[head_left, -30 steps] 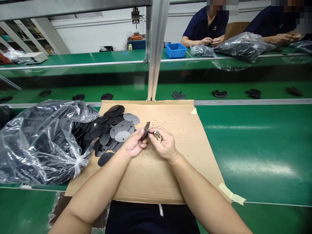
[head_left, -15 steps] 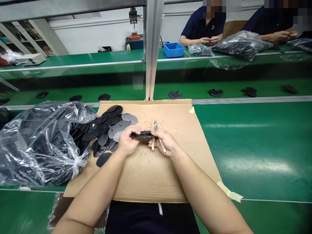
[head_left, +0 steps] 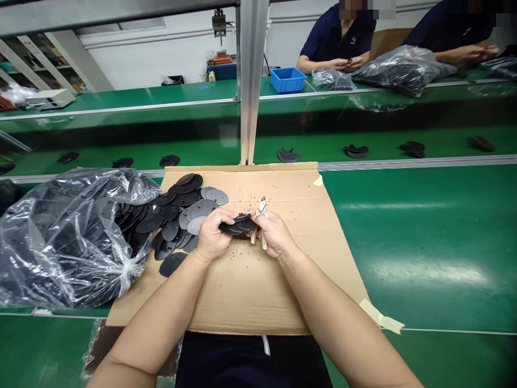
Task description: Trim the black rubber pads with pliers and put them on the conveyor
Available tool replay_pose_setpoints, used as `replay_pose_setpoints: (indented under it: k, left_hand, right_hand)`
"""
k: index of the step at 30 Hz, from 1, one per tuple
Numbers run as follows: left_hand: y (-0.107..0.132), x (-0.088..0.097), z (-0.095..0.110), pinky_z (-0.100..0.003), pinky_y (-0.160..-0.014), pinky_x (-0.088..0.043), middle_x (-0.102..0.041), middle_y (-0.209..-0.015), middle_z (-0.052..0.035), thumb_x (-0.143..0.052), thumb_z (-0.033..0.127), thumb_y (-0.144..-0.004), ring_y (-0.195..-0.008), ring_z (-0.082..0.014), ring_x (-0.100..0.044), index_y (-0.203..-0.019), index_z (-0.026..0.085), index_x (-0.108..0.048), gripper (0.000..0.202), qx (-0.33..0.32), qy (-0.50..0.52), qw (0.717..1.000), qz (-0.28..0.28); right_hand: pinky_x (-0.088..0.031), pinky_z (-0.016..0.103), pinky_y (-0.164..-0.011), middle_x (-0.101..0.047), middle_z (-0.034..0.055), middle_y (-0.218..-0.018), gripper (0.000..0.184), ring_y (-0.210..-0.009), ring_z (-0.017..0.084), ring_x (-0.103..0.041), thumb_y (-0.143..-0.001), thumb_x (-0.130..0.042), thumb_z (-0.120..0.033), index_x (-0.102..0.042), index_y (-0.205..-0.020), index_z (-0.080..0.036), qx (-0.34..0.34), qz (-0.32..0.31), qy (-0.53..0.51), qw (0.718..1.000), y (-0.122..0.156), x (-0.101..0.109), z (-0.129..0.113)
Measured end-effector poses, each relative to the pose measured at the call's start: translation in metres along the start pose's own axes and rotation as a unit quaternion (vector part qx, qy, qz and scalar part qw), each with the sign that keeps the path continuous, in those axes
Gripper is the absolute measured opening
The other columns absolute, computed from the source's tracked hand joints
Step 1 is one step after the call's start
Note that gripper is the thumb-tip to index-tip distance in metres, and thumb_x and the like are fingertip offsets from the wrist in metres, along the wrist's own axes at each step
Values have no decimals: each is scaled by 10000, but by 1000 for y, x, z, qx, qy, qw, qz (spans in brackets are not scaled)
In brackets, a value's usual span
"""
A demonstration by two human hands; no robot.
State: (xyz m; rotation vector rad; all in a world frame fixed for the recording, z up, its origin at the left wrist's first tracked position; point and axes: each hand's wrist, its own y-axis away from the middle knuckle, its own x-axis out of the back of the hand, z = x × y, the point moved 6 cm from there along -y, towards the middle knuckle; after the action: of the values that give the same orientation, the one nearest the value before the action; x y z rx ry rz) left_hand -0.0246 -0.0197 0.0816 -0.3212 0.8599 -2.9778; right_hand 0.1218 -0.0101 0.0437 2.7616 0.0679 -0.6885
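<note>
1. Taking the hands as the dial's centre, a cardboard sheet [head_left: 250,291] lies beneath them on the green table [head_left: 412,237], dotted with dark specks; pale tape [head_left: 382,317] sits at its four o'clock corner.
2. The left hand [head_left: 214,234] has its fingers clamped on black oval plates [head_left: 238,227], above the middle of the cardboard.
3. The right hand [head_left: 274,234] has its fingers closed around cream-handled cutters [head_left: 263,205], tips toward twelve; whether it also grips the plates, I cannot tell.
4. A pile of black and grey ovals [head_left: 202,209] lies at ten o'clock, beside a clear plastic bag [head_left: 68,237] at nine.
5. A metal post [head_left: 250,81] rises at twelve; behind it a green strip [head_left: 202,145] carries small dark clusters [head_left: 288,156].
6. On the far bench, a blue bin [head_left: 288,80] stands toward one o'clock; people in dark shirts sit at one [head_left: 335,37] and two [head_left: 448,32].
7. Shelves [head_left: 58,59] stand at ten, against the white wall [head_left: 141,59].
</note>
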Motion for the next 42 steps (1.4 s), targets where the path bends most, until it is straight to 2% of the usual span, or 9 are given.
replay_pose_setpoints:
  k: [4,8,17,20,24,29,35,38,42]
  left_hand:
    - [2,6,-5,-338,-828,-507,-656,-847,-51,-743,259,-687,-847,-191,-640,-777,194,-619,166,49,-4,997,64]
    - [-14,29,-11,-322,-820,-496,-665,-906,-44,-714,373,-718,-840,-191,-627,-980,181,-647,331,121,-95,970,190]
    - [-175,36,-53,-461,-916,-412,-547,-1029,-149,-591,190,-719,-1027,-319,-505,-996,164,-650,284,68,-445,890,73]
    - [-175,-6,-53,-444,-888,-427,-559,-1037,-151,-605,197,-703,-992,-312,-520,-1003,162,-634,303,24,-444,895,25]
    - [-150,-107,-33,-368,-886,-437,-598,-978,-116,-533,234,-801,-957,-251,-558,-1027,158,-623,255,-114,-352,915,-159]
    - [-191,-187,-61,-442,-919,-408,-566,-1147,-202,-617,331,-796,-1075,-337,-544,-1196,104,-532,468,65,-349,922,-158]
    - [-228,-219,-114,-479,-967,-347,-551,-1204,-247,-847,298,-585,-1183,-392,-474,-1196,106,-502,727,279,-325,896,-115]
    - [-228,-224,-115,-449,-945,-357,-581,-1141,-223,-803,111,-609,-1133,-345,-507,-1136,94,-538,590,247,-273,927,-73]
    - [-219,-220,-87,-361,-910,-401,-597,-1082,-138,-676,112,-733,-1022,-263,-568,-1035,146,-626,307,142,-237,959,-62]
  right_hand:
    - [-519,272,-547,-612,-5,-685,351,-548,120,-564,-618,-733,-383,-615,-858,-155,-1,13,-26,1000,-1,1,-1]
    - [-486,242,-562,-607,-3,-713,388,-617,124,-578,-670,-700,-420,-603,-936,-154,125,130,-16,984,-6,22,-17]
    - [-459,237,-592,-583,-12,-717,348,-633,118,-558,-711,-646,-412,-598,-939,-155,190,213,-35,958,-14,47,-19]
    - [-481,253,-662,-598,-3,-741,335,-677,124,-573,-734,-632,-411,-598,-950,-157,217,242,-42,945,-14,53,-18]
    - [-501,266,-705,-611,12,-772,321,-713,135,-599,-755,-595,-406,-584,-964,-162,221,298,-52,927,-17,60,-15]
    - [-507,282,-744,-605,16,-775,308,-728,141,-608,-785,-555,-406,-567,-974,-163,221,324,-57,918,-19,62,-13]
    - [-480,285,-721,-599,5,-766,319,-720,143,-589,-782,-567,-406,-572,-978,-154,221,328,-73,915,-16,66,-9]
    - [-472,278,-699,-601,3,-765,309,-705,139,-579,-790,-564,-400,-576,-981,-157,220,319,-68,919,-17,66,-9]
    - [-475,273,-708,-599,1,-761,298,-709,136,-587,-778,-576,-395,-576,-963,-161,229,323,-78,915,-19,67,-9]
